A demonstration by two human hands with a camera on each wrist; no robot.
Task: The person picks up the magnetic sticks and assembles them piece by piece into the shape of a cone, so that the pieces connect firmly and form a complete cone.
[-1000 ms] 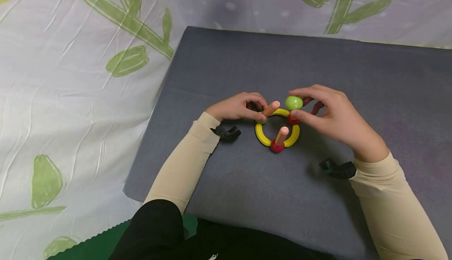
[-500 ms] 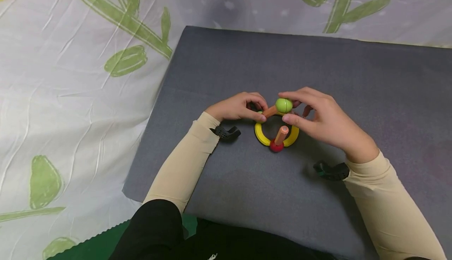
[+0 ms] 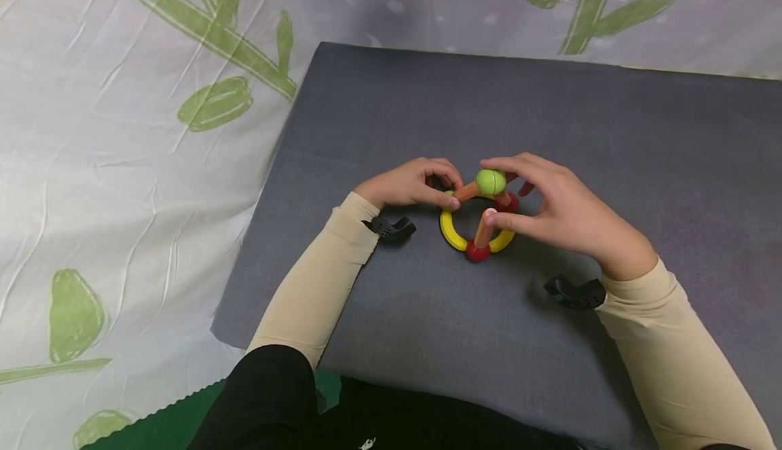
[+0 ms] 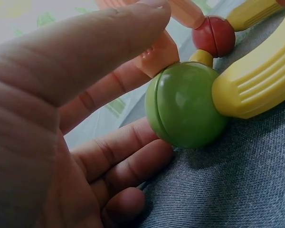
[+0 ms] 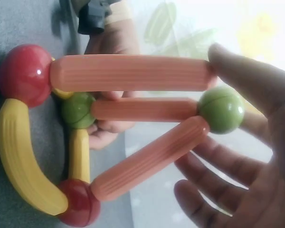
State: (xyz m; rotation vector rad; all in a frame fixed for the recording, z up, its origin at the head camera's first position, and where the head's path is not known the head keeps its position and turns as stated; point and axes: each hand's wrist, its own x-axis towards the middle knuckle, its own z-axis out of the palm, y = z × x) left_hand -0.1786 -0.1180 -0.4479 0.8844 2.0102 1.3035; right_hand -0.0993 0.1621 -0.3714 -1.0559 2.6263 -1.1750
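Note:
A ball-and-rod building toy stands on the table: curved yellow rods (image 3: 453, 233) form a ring with a green ball (image 4: 187, 107) and two red balls (image 5: 26, 75). Orange rods rise from these. Two of them, the left rod (image 5: 145, 109) and the back rod (image 5: 152, 159), meet at an upper green ball (image 3: 491, 182). The left hand (image 3: 412, 184) pinches the left rod's foot beside the lower green ball. With its forefinger on the upper ball, the right hand (image 3: 556, 212) presses its thumb on the front orange rod (image 3: 483, 231), whose tip stands apart from the ball.
The grey cloth-covered table (image 3: 379, 110) extends around the toy. A white leaf-printed sheet (image 3: 140, 185) hangs at the left and back. Black wrist cameras (image 3: 394, 230) sit on both sleeves, close to the tabletop.
The right hand brought the upper green ball left onto the tips of the left and back rods. Its thumb then moved from the ball to the front rod's tip. The left hand stayed put.

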